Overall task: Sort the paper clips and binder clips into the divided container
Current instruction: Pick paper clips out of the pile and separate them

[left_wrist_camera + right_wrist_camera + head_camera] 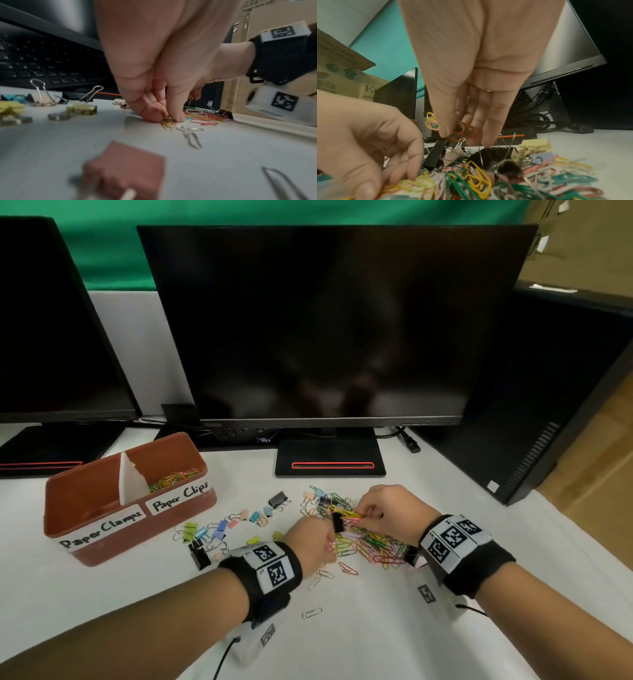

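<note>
A heap of coloured paper clips (371, 544) lies on the white table, mixed with black and pastel binder clips (219, 530). My right hand (368, 513) pinches a small bunch of paper clips (462, 129) just above the heap; a black binder clip (337, 522) hangs tangled below them. My left hand (327, 546) pinches a yellow paper clip (167, 122) against the table at the heap's left edge. The brown divided container (78, 501) stands at the left; its "Paper Clips" side holds several paper clips (171, 479), while the "Paper Clamps" side looks bare.
A large monitor (325, 320) with its stand base (330, 462) is right behind the heap. A second monitor (51, 320) stands at the left, a black computer tower (548, 405) at the right. Loose paper clips (311, 613) lie near my wrists.
</note>
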A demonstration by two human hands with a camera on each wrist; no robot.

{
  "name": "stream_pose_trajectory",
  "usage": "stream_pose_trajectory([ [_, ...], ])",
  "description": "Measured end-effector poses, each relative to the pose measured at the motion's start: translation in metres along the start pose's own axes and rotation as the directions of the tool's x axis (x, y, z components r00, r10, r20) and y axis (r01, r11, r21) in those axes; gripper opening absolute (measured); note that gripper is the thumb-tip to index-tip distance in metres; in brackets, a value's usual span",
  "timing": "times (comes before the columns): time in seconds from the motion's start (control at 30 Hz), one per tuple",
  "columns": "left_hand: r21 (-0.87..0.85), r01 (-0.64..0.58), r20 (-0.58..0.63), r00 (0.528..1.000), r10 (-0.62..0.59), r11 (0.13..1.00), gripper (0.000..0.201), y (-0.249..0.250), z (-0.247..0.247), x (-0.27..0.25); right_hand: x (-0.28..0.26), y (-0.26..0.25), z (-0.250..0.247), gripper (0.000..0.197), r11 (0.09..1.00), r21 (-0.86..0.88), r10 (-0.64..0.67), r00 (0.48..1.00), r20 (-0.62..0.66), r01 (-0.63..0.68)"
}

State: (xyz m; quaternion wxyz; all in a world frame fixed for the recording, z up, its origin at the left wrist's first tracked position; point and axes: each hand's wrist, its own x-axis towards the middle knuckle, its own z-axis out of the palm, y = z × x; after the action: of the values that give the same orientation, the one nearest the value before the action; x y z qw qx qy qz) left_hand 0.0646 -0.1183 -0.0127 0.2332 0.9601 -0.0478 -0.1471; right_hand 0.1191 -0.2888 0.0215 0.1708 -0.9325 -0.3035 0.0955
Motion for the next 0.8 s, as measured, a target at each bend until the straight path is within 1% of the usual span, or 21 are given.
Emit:
stream_pose_trajectory([
  [0.07, -0.058, 0.004, 0.010, 1.000, -0.003, 0.998, 0.029, -0.003, -0.003, 0.002, -0.003, 0.001, -0.002, 0.018, 1.000, -0.003, 0.011, 1.000, 0.003, -0.011],
  [0.13, -0.079, -0.001, 0.032, 0.999, 0.004, 0.997, 0.024, -0.004, -0.006, 0.002, -0.004, 0.003, -0.004, 0.019, 1.000, 0.005, 0.026, 1.000, 0.004, -0.026],
  [0.3, -0.011, -0.046, 0.102, 0.994, 0.047, 0.999, 0.020, -0.002, -0.009, 0.002, -0.006, 0.005, -0.003, 0.021, 0.999, -0.004, 0.035, 0.999, 0.024, -0.035],
  [0.43, 0.048, -0.069, 0.099, 0.993, 0.063, 0.996, 0.018, -0.004, -0.013, 0.000, -0.007, 0.006, -0.001, 0.018, 1.000, -0.005, 0.031, 0.999, 0.042, -0.030],
  [0.53, 0.023, -0.115, 0.099, 0.989, 0.113, 0.993, 0.015, -0.010, -0.016, -0.004, -0.008, 0.006, 0.000, 0.015, 1.000, -0.011, 0.018, 0.998, 0.053, -0.017],
  [0.63, -0.040, -0.138, 0.068, 0.988, 0.140, 0.990, 0.011, -0.022, -0.024, -0.008, -0.010, 0.003, -0.001, 0.015, 1.000, -0.009, -0.001, 0.997, 0.071, 0.002],
  [0.7, -0.059, -0.144, 0.076, 0.986, 0.148, 0.988, 0.012, -0.030, -0.033, -0.010, -0.011, 0.001, -0.001, 0.018, 1.000, 0.005, -0.012, 0.995, 0.104, 0.011],
  [0.8, 0.000, -0.178, 0.169, 0.970, 0.176, 0.984, 0.023, -0.035, -0.036, -0.014, -0.010, -0.006, 0.004, 0.028, 0.999, -0.020, -0.026, 0.985, 0.169, 0.030],
])
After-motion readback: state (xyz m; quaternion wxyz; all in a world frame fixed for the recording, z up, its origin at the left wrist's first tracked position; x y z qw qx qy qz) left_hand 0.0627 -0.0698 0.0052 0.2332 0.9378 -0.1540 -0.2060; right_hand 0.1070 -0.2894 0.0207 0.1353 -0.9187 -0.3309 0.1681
